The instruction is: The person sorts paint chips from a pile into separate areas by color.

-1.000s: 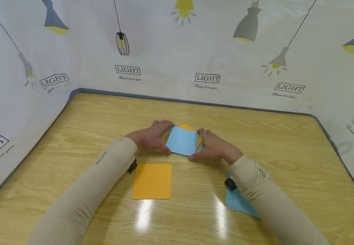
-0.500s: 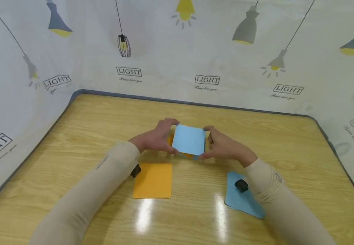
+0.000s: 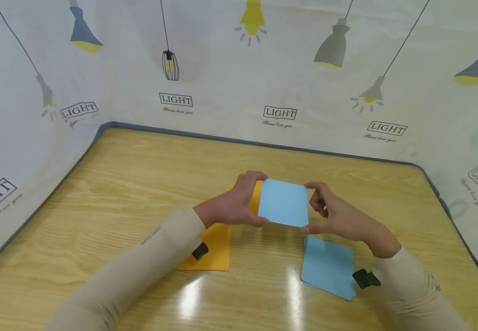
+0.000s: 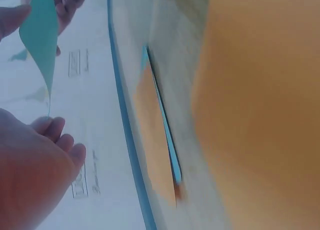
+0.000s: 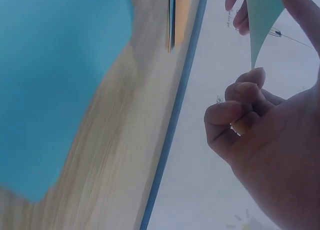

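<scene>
Between both hands hangs a square light-blue paper card (image 3: 283,202), raised above the table and slightly bowed in the wrist views. My left hand (image 3: 236,202) holds its left edge, thumb at the near corner and fingertips at the far one. At the right edge, my right hand (image 3: 340,214) pinches the corners the same way, its other fingers curled. Behind the left hand lies an orange card (image 3: 255,200), mostly covered in the head view. The left wrist view shows this orange card (image 4: 155,135) lying over a blue one (image 4: 172,160).
An orange square card (image 3: 216,248) lies on the wooden table (image 3: 160,161) under the left wrist. Several blue cards (image 3: 327,266) form a loosely fanned pile at the front right, beside the right wrist's black camera (image 3: 366,278). A printed white sheet (image 3: 222,59) walls the table's back and sides.
Both hands have carried the blue card up off the middle pile, rightward and nearer to me. The right forearm has moved right, uncovering more of the front-right blue pile.
</scene>
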A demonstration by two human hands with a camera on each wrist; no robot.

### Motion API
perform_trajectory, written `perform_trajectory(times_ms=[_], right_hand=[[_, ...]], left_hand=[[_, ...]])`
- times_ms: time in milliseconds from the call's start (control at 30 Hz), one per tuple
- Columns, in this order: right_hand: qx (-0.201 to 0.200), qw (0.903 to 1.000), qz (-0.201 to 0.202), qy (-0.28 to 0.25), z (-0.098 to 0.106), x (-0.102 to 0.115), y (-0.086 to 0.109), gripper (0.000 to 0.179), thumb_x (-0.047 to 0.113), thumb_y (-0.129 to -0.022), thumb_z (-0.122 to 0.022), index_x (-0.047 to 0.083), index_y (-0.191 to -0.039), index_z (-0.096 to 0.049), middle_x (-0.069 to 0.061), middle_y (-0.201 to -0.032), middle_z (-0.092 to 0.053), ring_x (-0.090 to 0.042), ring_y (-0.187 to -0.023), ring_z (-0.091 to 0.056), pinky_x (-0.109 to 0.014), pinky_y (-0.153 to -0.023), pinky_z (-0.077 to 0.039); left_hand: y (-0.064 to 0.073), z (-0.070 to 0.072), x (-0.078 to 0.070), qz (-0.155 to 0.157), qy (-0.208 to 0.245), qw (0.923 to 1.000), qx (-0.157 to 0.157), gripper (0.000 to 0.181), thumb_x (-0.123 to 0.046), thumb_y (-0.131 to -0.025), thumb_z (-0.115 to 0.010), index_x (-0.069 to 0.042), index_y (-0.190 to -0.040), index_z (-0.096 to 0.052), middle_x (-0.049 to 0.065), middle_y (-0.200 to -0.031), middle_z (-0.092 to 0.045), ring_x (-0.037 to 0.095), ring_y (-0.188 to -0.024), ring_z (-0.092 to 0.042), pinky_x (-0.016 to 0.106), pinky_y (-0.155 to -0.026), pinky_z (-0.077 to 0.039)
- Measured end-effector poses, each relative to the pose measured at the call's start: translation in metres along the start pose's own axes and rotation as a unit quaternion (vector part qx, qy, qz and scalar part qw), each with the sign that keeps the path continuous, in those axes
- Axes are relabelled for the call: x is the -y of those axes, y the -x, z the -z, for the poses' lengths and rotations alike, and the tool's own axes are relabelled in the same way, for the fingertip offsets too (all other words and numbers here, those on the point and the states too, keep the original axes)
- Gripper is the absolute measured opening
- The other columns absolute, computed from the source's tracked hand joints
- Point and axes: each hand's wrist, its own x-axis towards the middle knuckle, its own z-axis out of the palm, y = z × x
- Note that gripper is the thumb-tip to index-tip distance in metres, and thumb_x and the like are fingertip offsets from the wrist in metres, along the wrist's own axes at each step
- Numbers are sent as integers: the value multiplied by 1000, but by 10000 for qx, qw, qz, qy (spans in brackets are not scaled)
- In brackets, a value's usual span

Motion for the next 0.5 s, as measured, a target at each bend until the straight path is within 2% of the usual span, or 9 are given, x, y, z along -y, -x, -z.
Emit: perform_trajectory(times_ms=[267,400,500], right_hand=[[-11,9998,146,-101,5,-4,35,87,21,-82,-82,4,-144,-23,-11,-90,-41,-19,-72,-41,-30,-61,-37],[-57,9994,209,-259,2,-12,56,83,16,-82,-81,4,-143,-25,-11,-89,-40,-19,-71,-40,-30,-60,-37],[-162,9990,292,-310,-3,-17,74,82,11,-82,-80,5,-144,-26,-10,-87,-39,-19,-70,-40,-30,-59,-37]], left_hand=[[1,-31,-19,-57,103,9999,-72,97,-31,-79,-82,-4,-147,-18,11,-149,-21,26,-132,-21,36,-105,-32],[-2,-44,-32,-160,-156,9997,68,97,-34,-78,-83,-1,-145,-20,12,-147,-24,26,-132,-22,32,-107,-28],[-5,-53,-42,-263,-525,9980,242,97,-38,-79,-82,1,-145,-22,13,-146,-26,26,-134,-23,30,-110,-22]])
